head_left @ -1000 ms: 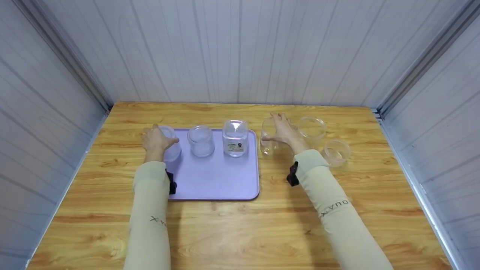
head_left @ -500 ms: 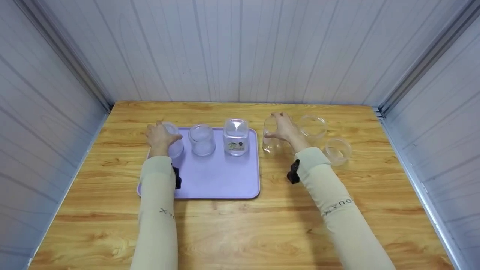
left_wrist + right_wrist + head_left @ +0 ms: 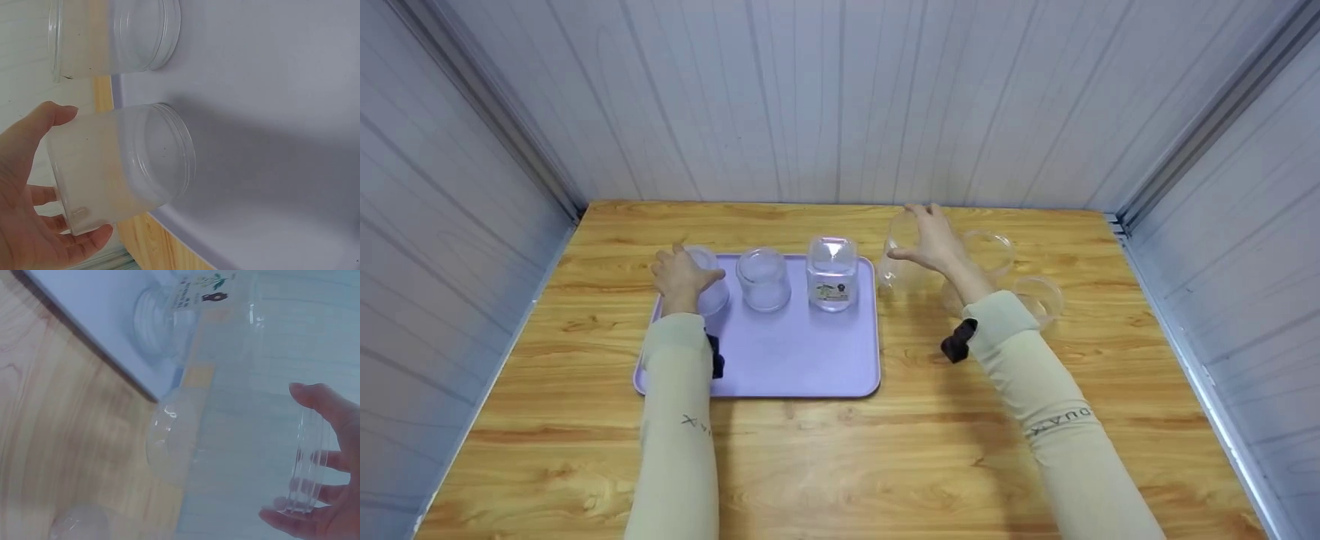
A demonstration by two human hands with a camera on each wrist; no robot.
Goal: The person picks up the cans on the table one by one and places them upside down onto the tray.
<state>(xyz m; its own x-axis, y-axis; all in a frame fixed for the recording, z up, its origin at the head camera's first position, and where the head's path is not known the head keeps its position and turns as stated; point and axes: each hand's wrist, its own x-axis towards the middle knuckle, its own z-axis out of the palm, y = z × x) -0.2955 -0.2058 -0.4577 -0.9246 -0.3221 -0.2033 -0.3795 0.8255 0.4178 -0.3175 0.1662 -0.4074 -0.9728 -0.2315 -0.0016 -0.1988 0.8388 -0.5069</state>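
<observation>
At the tray's left end, my left hand (image 3: 679,277) grips a clear round jar (image 3: 714,292) from above. In the left wrist view, thumb and fingers are curled round the jar's upper end; its ringed lower end meets the tray. My right hand (image 3: 936,247) holds another clear jar (image 3: 894,262) just right of the tray. The right wrist view has the thumb and fingers round its ridged rim (image 3: 306,461), and its rounded base seems raised off the table. A round jar (image 3: 763,281) and a squarish, labelled jar (image 3: 832,270) stand on the purple tray (image 3: 795,367).
Right of my right hand are clear round containers, one farther back (image 3: 990,251) and one nearer (image 3: 1041,300). Another clear edge shows partly behind the right wrist. The wooden table (image 3: 840,465) meets a panelled wall (image 3: 840,112) at the back.
My right hand has moved away from me and upward with its jar. The left hand and its jar shifted slightly right at first, then stayed nearly still.
</observation>
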